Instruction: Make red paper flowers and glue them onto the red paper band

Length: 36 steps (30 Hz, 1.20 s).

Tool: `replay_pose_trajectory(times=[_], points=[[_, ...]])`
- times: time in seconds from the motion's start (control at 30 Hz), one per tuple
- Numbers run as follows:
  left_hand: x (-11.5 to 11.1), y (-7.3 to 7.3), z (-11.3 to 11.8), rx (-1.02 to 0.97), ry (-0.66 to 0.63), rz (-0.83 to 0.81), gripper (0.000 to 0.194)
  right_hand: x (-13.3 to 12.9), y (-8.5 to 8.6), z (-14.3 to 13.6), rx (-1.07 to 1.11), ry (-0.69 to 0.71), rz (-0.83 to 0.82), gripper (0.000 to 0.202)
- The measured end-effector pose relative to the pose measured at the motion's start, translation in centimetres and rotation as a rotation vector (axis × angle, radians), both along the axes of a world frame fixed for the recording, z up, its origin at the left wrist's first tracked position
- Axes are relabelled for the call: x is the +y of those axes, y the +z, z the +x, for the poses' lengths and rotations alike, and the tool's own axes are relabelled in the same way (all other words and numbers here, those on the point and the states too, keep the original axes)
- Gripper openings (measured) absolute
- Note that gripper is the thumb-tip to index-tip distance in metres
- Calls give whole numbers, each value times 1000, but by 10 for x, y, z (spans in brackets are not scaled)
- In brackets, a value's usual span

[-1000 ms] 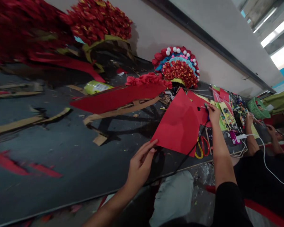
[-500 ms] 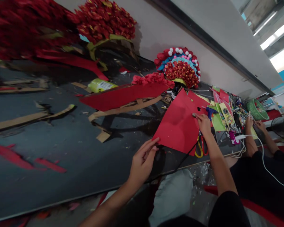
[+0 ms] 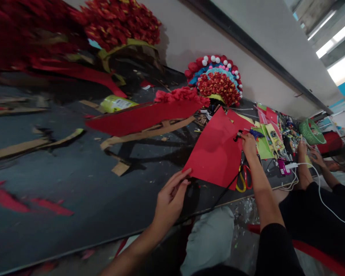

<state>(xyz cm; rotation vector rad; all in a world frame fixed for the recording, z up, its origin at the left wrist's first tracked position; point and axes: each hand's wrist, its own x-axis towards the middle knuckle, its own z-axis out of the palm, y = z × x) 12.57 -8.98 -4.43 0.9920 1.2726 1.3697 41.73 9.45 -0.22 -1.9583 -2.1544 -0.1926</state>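
A red sheet lies on the dark table near its front edge. At its left corner is my left hand, its fingertips on top of the sheet and the thumb by the edge below, loosely pinching it. Over the right side of the sheet, my right hand is closed on a small dark thing with a rounded end, too small to name. Scissors handles, yellow and red, stick out beside the sheet under my right wrist. A blue glue gun lies just beyond that hand.
A long red strip and bent cardboard lie left of the sheet. Decorated headpieces stand against the wall. A black cord crosses the table edge. On the right, another person's hands work near a green basket.
My right hand has shifted slightly up and right over the sheet with the small thing. My left hand stays at the corner. The view has moved a little.
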Motion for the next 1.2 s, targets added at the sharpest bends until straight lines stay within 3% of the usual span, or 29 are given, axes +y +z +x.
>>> replay_pose_trajectory(times=[0.37, 0.6, 0.87, 1.2], points=[[1, 0, -3, 5, -3, -21, 39, 20, 6, 3, -32, -79, -18, 38], [1, 1, -1, -1, 7, -22, 40, -1, 14, 3, -8, -65, -79, 34], [1, -2, 0, -26, 3, -25, 42, -25, 8, -13, 31, 101, -100, 34], [2, -1, -1, -33, 4, -13, 41, 15, 8, -2, 23, 4, -31, 39]])
